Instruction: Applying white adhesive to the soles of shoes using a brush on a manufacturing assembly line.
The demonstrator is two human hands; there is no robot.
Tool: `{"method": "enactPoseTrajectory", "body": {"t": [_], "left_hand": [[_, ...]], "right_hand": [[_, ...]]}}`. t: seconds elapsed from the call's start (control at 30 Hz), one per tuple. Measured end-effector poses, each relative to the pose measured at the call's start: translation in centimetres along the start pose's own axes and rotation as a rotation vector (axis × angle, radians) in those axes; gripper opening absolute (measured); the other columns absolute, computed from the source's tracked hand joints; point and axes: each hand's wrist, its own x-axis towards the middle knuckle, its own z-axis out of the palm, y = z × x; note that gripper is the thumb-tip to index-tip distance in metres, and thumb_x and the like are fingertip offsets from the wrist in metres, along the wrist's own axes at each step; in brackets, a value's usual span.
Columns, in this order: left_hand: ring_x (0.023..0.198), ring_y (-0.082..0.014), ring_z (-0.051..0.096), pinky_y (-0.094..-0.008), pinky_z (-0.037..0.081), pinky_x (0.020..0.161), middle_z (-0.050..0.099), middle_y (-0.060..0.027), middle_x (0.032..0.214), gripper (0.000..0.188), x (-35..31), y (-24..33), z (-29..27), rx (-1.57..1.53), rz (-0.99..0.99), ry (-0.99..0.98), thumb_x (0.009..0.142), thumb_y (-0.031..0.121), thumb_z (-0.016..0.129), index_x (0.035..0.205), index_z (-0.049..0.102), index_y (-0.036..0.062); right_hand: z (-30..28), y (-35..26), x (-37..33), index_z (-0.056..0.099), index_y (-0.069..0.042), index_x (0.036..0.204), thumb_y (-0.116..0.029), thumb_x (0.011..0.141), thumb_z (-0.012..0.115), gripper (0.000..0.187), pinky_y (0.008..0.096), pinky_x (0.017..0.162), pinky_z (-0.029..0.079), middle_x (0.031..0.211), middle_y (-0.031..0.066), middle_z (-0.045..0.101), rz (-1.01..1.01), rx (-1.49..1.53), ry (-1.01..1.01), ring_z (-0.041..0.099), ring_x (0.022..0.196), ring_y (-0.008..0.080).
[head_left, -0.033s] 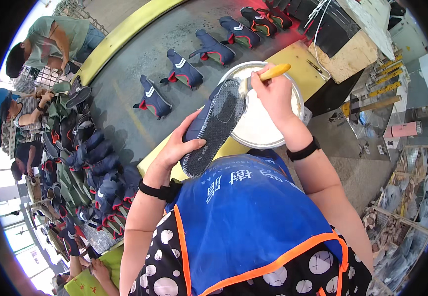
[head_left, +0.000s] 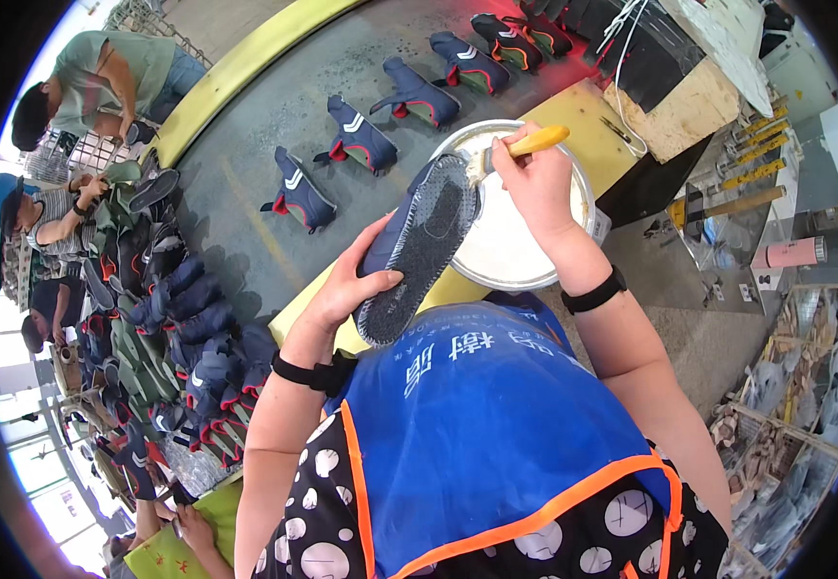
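My left hand (head_left: 356, 280) is closed around a navy shoe upper (head_left: 390, 241), tilted so its dark underside (head_left: 433, 227) with pale edge stitching faces up. In my right hand (head_left: 539, 183) is a brush with a yellow handle (head_left: 540, 140), held between thumb and fingers. Its pale bristles (head_left: 478, 168) touch the rim of the underside near the toe. Below the brush and shoe stands a round tub (head_left: 585, 193) of white liquid (head_left: 506, 236). The part of the upper facing away from me is hidden.
A row of navy shoe uppers (head_left: 361, 135) stands on the grey conveyor belt (head_left: 255, 116), leading toward a red-lit opening (head_left: 573, 58). More shoes are heaped (head_left: 197, 318) at left, near several co-workers (head_left: 115, 77). Racks with a pink cylinder (head_left: 790, 253) stand at right.
The brush tip has shifted very slightly along the toe rim of the shoe upper. Both hands keep their hold, and the uppers on the belt look unmoved.
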Motion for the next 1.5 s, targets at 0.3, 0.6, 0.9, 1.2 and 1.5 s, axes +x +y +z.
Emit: {"method": "enactPoseTrajectory", "body": {"t": [0.3,0.6,0.9,1.2,1.5], "left_hand": [[0.126,-0.0207,0.051,-0.0332,0.038,0.108,0.053,-0.0127,0.138,0.080,-0.4,-2.8,-0.8,-0.154,-0.007,0.094,0.080,0.017,0.070,0.152,0.035,0.0043],[0.125,-0.0201,0.052,-0.0332,0.038,0.108,0.053,-0.0125,0.138,0.081,-0.5,-2.9,-1.1,-0.095,0.049,0.102,0.079,0.016,0.070,0.151,0.036,0.0045],[0.125,-0.0196,0.052,-0.0335,0.038,0.109,0.055,-0.0107,0.136,0.082,-0.9,-3.1,-1.7,-0.111,0.010,0.126,0.078,0.016,0.072,0.151,0.037,0.0070],[0.129,-0.0208,0.050,-0.0328,0.035,0.112,0.052,-0.0105,0.140,0.092,-2.1,-2.5,-3.4,-0.050,-0.041,-0.036,0.071,0.019,0.071,0.154,0.033,0.0057],[0.128,-0.0212,0.052,-0.0335,0.039,0.109,0.052,-0.0132,0.142,0.084,-3.2,-4.7,-5.0,-0.393,-0.192,-0.104,0.080,0.019,0.066,0.155,0.031,0.0038]], "right_hand": [[2.3,-1.4,-7.3,0.053,-0.004,0.079,-0.012,0.091,0.070,0.022,0.0262,0.052,0.042,0.062,0.0028,0.057,0.074,0.169,-0.100,0.052,0.056,0.0068],[2.2,-2.8,-4.3,0.054,-0.003,0.081,-0.009,0.091,0.069,0.020,0.0251,0.052,0.042,0.061,0.0030,0.056,-0.002,0.227,0.006,0.054,0.056,0.0072],[3.6,-3.9,-8.2,0.056,-0.004,0.080,-0.009,0.091,0.067,0.016,0.0298,0.054,0.045,0.060,0.0051,0.058,0.001,0.196,-0.293,0.058,0.055,0.0130],[2.9,-0.7,0.4,0.057,-0.004,0.084,-0.013,0.091,0.067,0.015,0.0315,0.054,0.047,0.063,0.0085,0.062,-0.107,-0.207,-0.166,0.063,0.055,0.0185],[5.3,-1.1,0.6,0.065,-0.003,0.093,-0.008,0.089,0.072,0.010,0.0245,0.067,0.048,0.088,0.0034,0.063,-0.283,0.206,-0.410,0.060,0.076,0.0098]]}}
